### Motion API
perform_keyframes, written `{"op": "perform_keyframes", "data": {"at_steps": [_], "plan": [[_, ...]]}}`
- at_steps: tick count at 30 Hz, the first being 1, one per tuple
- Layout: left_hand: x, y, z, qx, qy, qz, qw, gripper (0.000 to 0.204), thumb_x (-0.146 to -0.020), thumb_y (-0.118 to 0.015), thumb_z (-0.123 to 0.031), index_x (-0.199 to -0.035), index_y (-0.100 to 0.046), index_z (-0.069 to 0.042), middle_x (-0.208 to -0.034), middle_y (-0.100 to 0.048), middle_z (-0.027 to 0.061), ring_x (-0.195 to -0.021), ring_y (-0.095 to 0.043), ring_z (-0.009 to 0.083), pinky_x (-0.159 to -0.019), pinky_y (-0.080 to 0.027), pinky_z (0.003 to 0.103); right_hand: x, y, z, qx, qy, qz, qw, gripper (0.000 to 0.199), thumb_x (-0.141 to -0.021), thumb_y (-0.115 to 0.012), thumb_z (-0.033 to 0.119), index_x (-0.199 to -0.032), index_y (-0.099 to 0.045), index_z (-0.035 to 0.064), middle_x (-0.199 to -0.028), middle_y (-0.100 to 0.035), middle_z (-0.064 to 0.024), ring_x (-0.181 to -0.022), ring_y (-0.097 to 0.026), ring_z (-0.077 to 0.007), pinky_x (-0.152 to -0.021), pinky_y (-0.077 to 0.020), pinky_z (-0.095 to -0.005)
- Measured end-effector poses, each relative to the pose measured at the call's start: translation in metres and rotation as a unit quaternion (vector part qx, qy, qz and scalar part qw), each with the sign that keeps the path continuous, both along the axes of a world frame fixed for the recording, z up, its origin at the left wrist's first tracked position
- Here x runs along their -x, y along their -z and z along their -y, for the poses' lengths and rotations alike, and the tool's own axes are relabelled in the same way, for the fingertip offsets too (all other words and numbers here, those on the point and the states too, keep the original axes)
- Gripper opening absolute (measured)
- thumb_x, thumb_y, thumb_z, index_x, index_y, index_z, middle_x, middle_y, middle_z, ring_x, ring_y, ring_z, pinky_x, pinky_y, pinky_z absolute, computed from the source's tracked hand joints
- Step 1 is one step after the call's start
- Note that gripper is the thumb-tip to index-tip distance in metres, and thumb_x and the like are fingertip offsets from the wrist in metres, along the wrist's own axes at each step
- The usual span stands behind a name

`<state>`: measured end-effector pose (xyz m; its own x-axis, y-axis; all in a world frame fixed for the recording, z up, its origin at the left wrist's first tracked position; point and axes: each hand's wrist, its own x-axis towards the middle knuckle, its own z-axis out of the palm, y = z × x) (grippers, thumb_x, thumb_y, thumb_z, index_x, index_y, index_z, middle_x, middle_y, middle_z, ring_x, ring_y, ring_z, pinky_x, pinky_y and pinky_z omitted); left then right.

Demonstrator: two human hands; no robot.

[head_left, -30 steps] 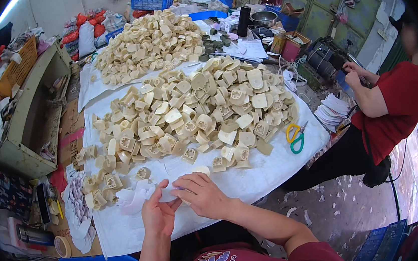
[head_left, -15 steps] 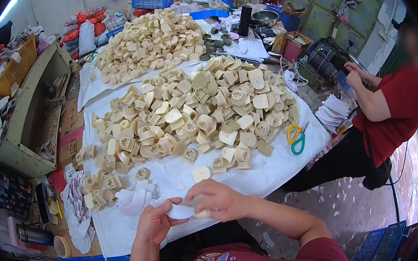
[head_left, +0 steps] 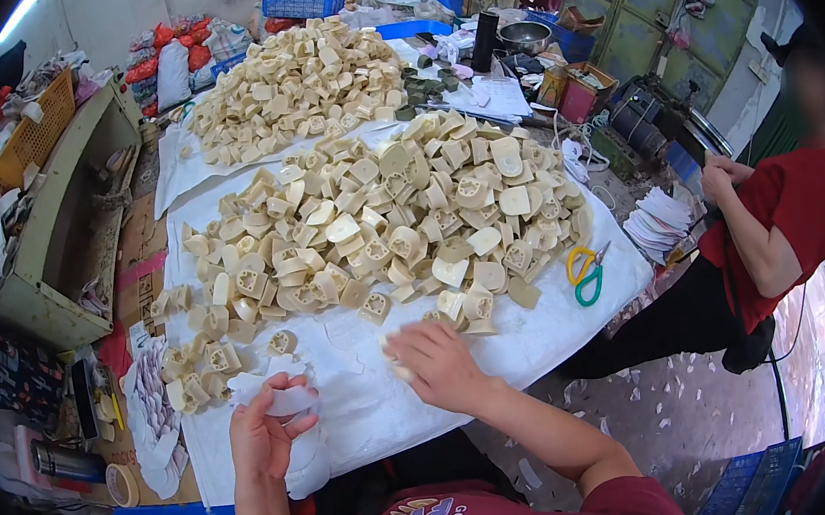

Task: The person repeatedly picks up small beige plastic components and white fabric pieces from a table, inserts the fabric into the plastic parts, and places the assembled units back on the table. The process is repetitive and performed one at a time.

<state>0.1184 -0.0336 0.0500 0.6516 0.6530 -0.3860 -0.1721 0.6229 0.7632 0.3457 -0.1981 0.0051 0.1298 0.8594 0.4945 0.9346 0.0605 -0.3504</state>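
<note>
My left hand is closed on a thin white cut sheet, which sticks out between thumb and fingers above the near edge of the table. Further right, my right hand reaches over the white cloth with its fingers curled on a cream D-shaped plastic heel block; the hand mostly hides that block. Beyond both hands lies a large heap of similar cream heel blocks, some showing ribbed hollow undersides. Loose white sheets lie beside my left hand.
Scissors with yellow and green handles rest at the table's right. A second heap of blocks stands farther back. Stacked white sheets and a tape roll are at left. A person in red stands at right.
My hands have separated: the left went left with the white sheet, while the right went forward onto the lone heel block. The other person's arms have lowered.
</note>
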Motion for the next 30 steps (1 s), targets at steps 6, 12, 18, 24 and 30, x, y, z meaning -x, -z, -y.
{"op": "perform_keyframes", "data": {"at_steps": [6,12,18,24,30], "plan": [[-0.009,0.008,0.007,0.08,-0.052,0.123,0.988,0.035,-0.09,-0.052,-0.016,-0.118,-0.051,0.005,-0.119,-0.055,0.0271,-0.111,-0.057,0.0405,-0.086,-0.056,0.044,0.002,0.013,-0.013,0.082,0.093,0.071,0.99,0.053,-0.065,-0.065,0.003,-0.117,-0.056,0.0025,-0.118,-0.055,-0.0125,-0.107,-0.051,-0.0271,-0.099,-0.0333,-0.0418],[-0.027,0.014,0.013,0.063,-0.099,0.195,0.974,0.04,-0.094,-0.049,-0.021,-0.124,-0.048,0.006,-0.127,-0.051,0.0247,-0.12,-0.05,0.0386,-0.099,-0.047,0.044,0.01,-0.014,-0.009,-0.006,0.062,-0.074,0.995,0.058,-0.067,-0.068,0.007,-0.122,-0.053,0.0029,-0.118,-0.052,-0.0153,-0.108,-0.051,-0.0321,-0.097,-0.0377,-0.0421],[-0.046,0.024,0.018,0.065,-0.121,0.17,0.976,0.044,-0.098,-0.046,-0.03,-0.135,-0.043,-0.006,-0.129,-0.053,0.0153,-0.119,-0.052,0.0304,-0.096,-0.048,0.042,0.096,-0.056,-0.041,-0.077,-0.073,-0.289,0.951,0.046,-0.079,-0.067,0.014,-0.121,-0.052,0.0035,-0.115,-0.056,-0.0166,-0.107,-0.054,-0.0331,-0.093,-0.0418,-0.042],[-0.025,0.012,0.02,0.059,-0.138,0.147,0.978,0.048,-0.098,-0.047,-0.034,-0.136,-0.042,-0.007,-0.132,-0.051,0.0146,-0.119,-0.051,0.027,-0.094,-0.049,0.042,0.108,-0.06,-0.033,0.061,-0.1,-0.433,0.894,0.048,-0.08,-0.068,0.008,-0.125,-0.052,0.0019,-0.108,-0.063,-0.0119,-0.094,-0.064,-0.0223,-0.083,-0.0504,-0.0328],[-0.025,-0.006,0.034,0.023,-0.027,0.145,0.989,0.047,-0.095,-0.054,-0.03,-0.128,-0.049,0.004,-0.128,-0.054,0.0147,-0.11,-0.058,0.0242,-0.093,-0.049,0.039,0.09,-0.084,-0.041,0.088,-0.203,-0.722,0.656,0.041,-0.085,-0.067,0.006,-0.122,-0.054,-0.0031,-0.108,-0.064,-0.0104,-0.096,-0.064,-0.0172,-0.085,-0.0518,-0.0299]]}}
